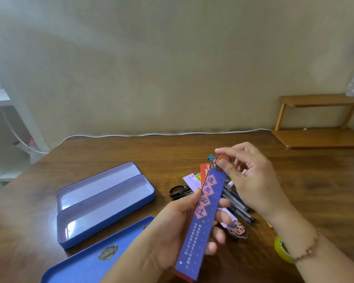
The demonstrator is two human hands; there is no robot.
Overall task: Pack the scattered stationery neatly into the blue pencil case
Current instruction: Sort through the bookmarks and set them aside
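Above the table, both hands grip a long purple box (200,217): left (180,227) mid-body, right (251,180) top.

I had the long box (200,221) up over the table (131,152), left hand (178,227) low on it, right hand (251,178) at its top. Open pencil case (104,203) sat left, its lid (94,260) nearer me. Scissors (179,192) and pens (237,205) lay behind the box, tape roll (281,249) off right.
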